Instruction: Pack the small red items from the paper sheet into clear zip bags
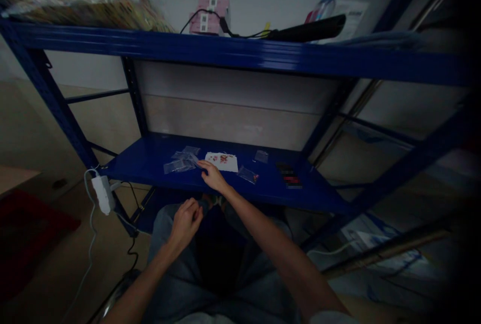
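Observation:
My right hand (213,176) reaches over the blue shelf, and its fingertips pinch the edge of a small clear plastic bag (194,158). That bag lies at a heap of similar clear bags (176,165) on the left. Just beyond my fingers is a white sheet (232,165) with small reddish-brown pieces (224,158) on it. My left hand (187,218) hovers over my lap, below the shelf's front edge. Its fingers are curled in, and whatever may be inside them is hidden.
Right of the sheet lie a bag with something small in it (248,175) and another clear bag (261,156). A blurred dark object (288,175) sits farther right. The upper shelf beam (240,48) crosses above. A white power strip (103,195) hangs by the left post.

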`<state>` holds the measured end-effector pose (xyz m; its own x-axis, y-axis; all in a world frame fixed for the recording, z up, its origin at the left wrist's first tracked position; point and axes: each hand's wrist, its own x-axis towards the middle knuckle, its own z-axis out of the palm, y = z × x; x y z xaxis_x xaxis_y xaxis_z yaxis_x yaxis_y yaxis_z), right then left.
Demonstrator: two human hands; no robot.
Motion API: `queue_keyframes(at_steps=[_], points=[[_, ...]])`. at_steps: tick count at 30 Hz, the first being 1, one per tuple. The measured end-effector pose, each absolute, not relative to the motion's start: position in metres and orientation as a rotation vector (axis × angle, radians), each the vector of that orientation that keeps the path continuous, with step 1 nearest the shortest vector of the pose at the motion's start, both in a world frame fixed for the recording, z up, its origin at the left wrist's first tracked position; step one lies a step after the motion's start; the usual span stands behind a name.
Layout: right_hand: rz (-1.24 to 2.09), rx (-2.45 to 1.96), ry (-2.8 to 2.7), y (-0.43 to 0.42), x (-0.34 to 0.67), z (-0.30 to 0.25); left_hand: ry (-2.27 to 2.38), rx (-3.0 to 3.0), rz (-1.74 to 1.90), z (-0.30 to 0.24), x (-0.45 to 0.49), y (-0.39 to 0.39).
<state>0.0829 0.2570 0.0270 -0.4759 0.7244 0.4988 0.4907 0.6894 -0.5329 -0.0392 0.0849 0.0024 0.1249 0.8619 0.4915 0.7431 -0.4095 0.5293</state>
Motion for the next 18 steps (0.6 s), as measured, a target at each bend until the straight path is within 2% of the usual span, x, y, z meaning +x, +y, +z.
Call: queue_keyframes(at_steps=[7, 12, 18], points=[[0.610, -1.049, -1.767, 0.294, 0.051, 0.004, 1.581, 2.141, 1.174, -0.001, -0.037, 0.090], [0.701, -1.062, -1.692, 0.321, 0.036, -0.005, 1.610, 2.140, 1.117, -0.005, -0.038, 0.101], [0.785, -0.982, -1.444, 0.323, 0.041, 0.021, 1.690, 2.202, 1.152, -0.007, -0.048, 0.103]])
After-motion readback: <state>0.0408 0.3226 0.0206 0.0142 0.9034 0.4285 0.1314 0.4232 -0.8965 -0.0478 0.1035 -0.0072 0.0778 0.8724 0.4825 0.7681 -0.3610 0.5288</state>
